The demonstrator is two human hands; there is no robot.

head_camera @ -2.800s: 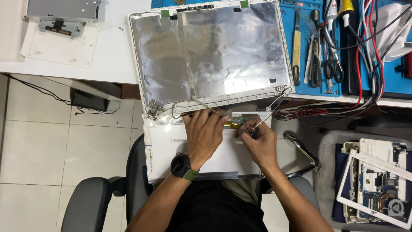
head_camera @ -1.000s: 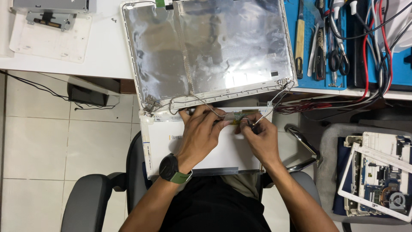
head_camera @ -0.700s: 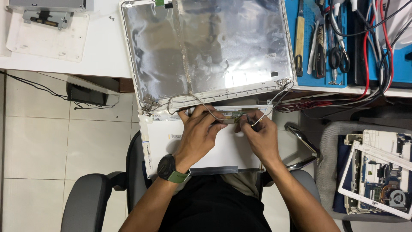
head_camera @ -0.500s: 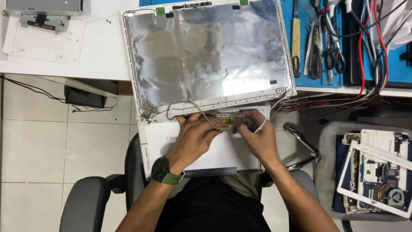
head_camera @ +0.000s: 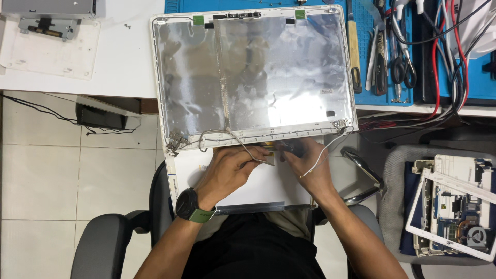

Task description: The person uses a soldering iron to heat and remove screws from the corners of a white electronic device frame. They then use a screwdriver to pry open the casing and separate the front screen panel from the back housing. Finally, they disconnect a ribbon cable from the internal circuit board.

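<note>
Foil-lined, the white laptop lid (head_camera: 253, 72) spans tabletop (head_camera: 119, 62) and lap, and below its hinge edge your left hand (head_camera: 230, 168) pinches a small yellow-tagged connector (head_camera: 268, 155) while your right hand (head_camera: 305, 165) closes on a dark tool (head_camera: 293, 150).

White desk (head_camera: 119, 67), pale tiled floor (head_camera: 62, 191), grey chair (head_camera: 98, 248).

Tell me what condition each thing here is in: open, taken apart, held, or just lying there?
Laptop lid shell: stripped, foil-lined inside facing up.
White panel: flat on the lap, under both hands.
Small cable part: pinched between left hand and right hand.
White wire: loose, trailing from the shell's corner.
Second laptop: dismantled, insides exposed, on a chair.
Scissors: closed, lying on the blue mat.
</note>
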